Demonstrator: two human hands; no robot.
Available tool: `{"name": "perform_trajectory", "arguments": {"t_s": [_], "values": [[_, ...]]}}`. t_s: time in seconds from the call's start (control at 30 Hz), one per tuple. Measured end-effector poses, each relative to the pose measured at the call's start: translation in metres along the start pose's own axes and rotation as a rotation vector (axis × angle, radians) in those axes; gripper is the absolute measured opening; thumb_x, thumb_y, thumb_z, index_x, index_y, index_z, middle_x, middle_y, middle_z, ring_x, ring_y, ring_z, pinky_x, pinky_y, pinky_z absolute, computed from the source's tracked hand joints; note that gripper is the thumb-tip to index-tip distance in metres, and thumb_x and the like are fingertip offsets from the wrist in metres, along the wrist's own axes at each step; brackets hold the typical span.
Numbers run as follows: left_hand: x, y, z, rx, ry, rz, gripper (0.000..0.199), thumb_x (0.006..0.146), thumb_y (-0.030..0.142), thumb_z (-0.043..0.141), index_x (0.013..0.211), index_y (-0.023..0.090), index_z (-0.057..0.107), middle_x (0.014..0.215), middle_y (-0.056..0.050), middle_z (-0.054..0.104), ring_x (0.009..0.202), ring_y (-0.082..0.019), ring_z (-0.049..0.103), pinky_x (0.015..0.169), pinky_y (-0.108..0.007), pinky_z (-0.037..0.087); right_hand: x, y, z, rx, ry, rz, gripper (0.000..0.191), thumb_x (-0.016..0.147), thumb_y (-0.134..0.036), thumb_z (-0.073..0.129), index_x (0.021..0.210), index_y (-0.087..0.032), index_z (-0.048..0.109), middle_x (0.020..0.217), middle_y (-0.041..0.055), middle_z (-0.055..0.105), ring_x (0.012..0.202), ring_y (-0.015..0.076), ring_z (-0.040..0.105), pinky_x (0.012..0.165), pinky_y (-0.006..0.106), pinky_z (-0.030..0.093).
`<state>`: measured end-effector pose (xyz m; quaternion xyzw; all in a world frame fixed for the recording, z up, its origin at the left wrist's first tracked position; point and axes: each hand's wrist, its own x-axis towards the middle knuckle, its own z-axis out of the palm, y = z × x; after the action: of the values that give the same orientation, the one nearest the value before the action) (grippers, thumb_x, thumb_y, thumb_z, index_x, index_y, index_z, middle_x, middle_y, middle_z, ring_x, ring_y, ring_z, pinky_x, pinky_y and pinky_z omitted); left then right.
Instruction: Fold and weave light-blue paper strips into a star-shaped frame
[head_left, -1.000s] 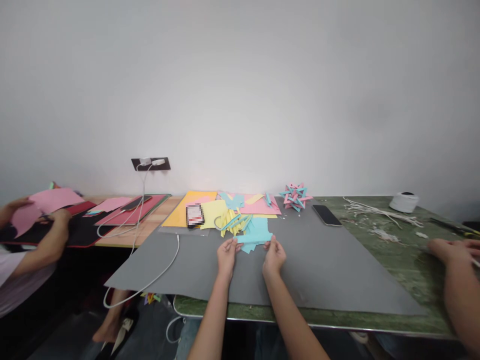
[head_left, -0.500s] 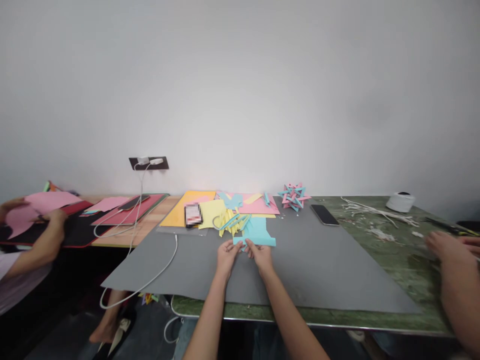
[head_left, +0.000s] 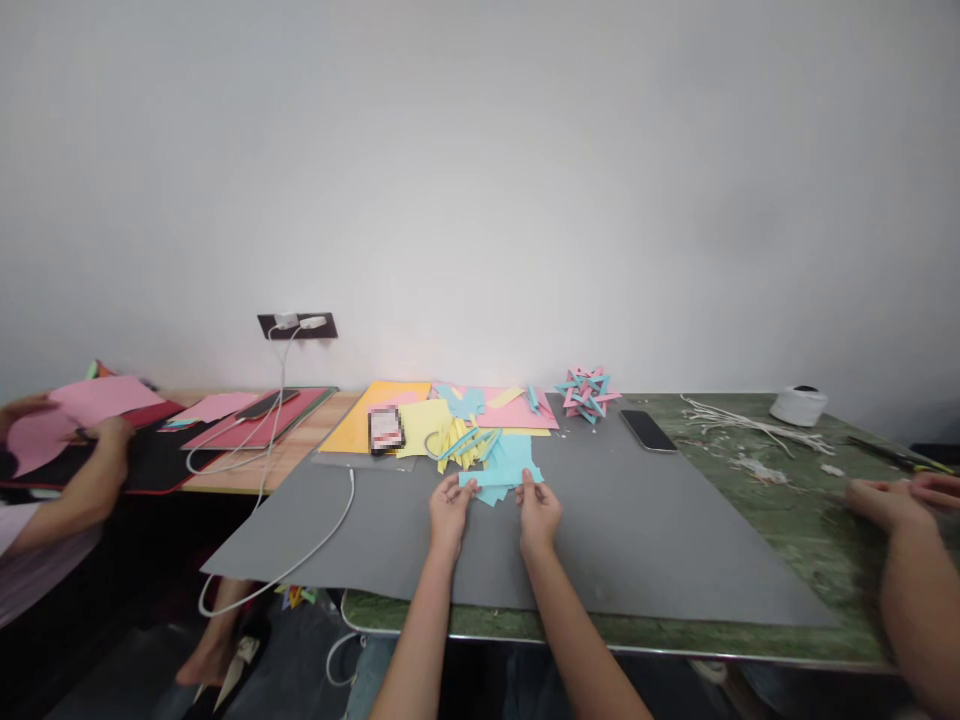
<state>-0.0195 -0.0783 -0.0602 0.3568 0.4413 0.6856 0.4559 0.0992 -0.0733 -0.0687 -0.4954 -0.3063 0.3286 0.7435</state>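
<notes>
A narrow light-blue paper strip [head_left: 491,479] is stretched level between my two hands, above the grey mat [head_left: 615,540]. My left hand [head_left: 450,505] pinches its left end, and my right hand [head_left: 538,508] pinches the right end between thumb and fingers. Just behind the strip lie more light-blue paper pieces [head_left: 514,450], partly covered by it. Beyond them is a heap of folded yellow paper strips [head_left: 461,442] with some blue ones on top.
A pink-and-blue folded paper star ball [head_left: 587,394] and a black phone [head_left: 649,431] lie behind on the right. White cords [head_left: 750,418] spread on the green table. A white cable [head_left: 330,535] crosses the mat's left. People work on both sides, one holding pink paper [head_left: 97,400].
My right hand has slid right along the blue strip to its end, so my hands are farther apart. The strip has shifted slightly left.
</notes>
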Motion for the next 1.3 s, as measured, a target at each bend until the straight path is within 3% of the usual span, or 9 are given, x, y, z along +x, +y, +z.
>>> {"name": "perform_trajectory", "arguments": {"t_s": [0.2,0.37,0.53,0.67,0.83,0.93,1.1,1.3], "values": [[-0.001,0.004,0.0,-0.01,-0.004,0.062,0.056,0.062,0.036,0.06,0.11,0.014,0.041,0.067,-0.003,0.063,0.061,-0.015,0.062,0.066,-0.028,0.047,0.0,-0.002,0.0,0.019,-0.025,-0.037,0.035,0.066,-0.048,0.05,0.063,-0.013,0.056,0.048,0.0,0.055,0.045,0.0109,0.047,0.042,0.021,0.035],[-0.002,0.008,0.002,-0.044,-0.008,0.008,0.066,0.064,0.044,0.055,0.119,0.02,0.029,0.085,-0.008,0.062,0.06,-0.016,0.062,0.059,-0.028,0.048,-0.004,-0.006,0.005,0.106,-0.083,-0.039,0.032,0.065,-0.043,0.053,0.073,-0.012,0.058,0.061,0.0054,0.063,0.052,0.0136,0.056,0.053,0.025,0.044],[-0.002,0.011,0.003,-0.073,-0.076,-0.049,0.059,0.066,0.046,0.052,0.115,0.016,0.038,0.086,-0.011,0.063,0.066,-0.018,0.063,0.06,-0.028,0.048,-0.012,-0.008,0.01,-0.039,-0.355,-0.166,0.024,0.062,-0.033,0.059,0.076,-0.014,0.063,0.074,0.0069,0.065,0.065,0.0163,0.058,0.061,0.028,0.045],[-0.001,0.01,0.003,-0.104,-0.063,-0.053,0.055,0.063,0.04,0.058,0.108,0.012,0.044,0.084,-0.012,0.064,0.071,-0.019,0.062,0.062,-0.028,0.048,-0.016,-0.012,0.011,-0.126,-0.562,-0.251,0.018,0.063,-0.029,0.057,0.074,-0.017,0.064,0.075,0.0057,0.065,0.069,0.0172,0.058,0.06,0.028,0.045],[-0.001,0.008,0.001,-0.129,-0.031,-0.053,0.056,0.062,0.034,0.062,0.11,0.014,0.042,0.083,-0.01,0.065,0.078,-0.018,0.06,0.069,-0.028,0.046,-0.019,-0.018,0.011,-0.12,-0.679,-0.225,0.02,0.062,-0.032,0.059,0.072,-0.015,0.061,0.071,0.0057,0.064,0.065,0.0161,0.058,0.06,0.027,0.044],[-0.002,0.01,0.002,-0.104,-0.06,-0.056,0.049,0.059,0.032,0.064,0.102,0.013,0.05,0.086,-0.01,0.065,0.082,-0.019,0.059,0.072,-0.028,0.045,-0.018,-0.018,0.012,-0.099,-0.627,-0.162,0.023,0.063,-0.037,0.058,0.069,-0.015,0.058,0.066,0.0046,0.062,0.063,0.0151,0.057,0.055,0.024,0.043],[-0.006,0.017,0.005,-0.085,-0.155,-0.071,0.041,0.056,0.027,0.067,0.093,0.013,0.056,0.093,-0.012,0.063,0.089,-0.02,0.056,0.075,-0.029,0.044,-0.011,-0.01,0.012,-0.027,-0.504,-0.032,0.035,0.06,-0.038,0.06,0.087,-0.015,0.053,0.063,0.002,0.06,0.059,0.0135,0.055,0.052,0.022,0.042],[-0.008,0.02,0.004,-0.062,-0.199,-0.136,0.04,0.052,0.025,0.068,0.089,0.013,0.057,0.089,-0.01,0.064,0.079,-0.019,0.06,0.068,-0.027,0.046,-0.003,-0.001,0.011,-0.017,-0.341,-0.045,0.031,0.061,-0.043,0.056,0.074,-0.014,0.057,0.068,0.0041,0.059,0.064,0.0152,0.054,0.057,0.024,0.042]]}}
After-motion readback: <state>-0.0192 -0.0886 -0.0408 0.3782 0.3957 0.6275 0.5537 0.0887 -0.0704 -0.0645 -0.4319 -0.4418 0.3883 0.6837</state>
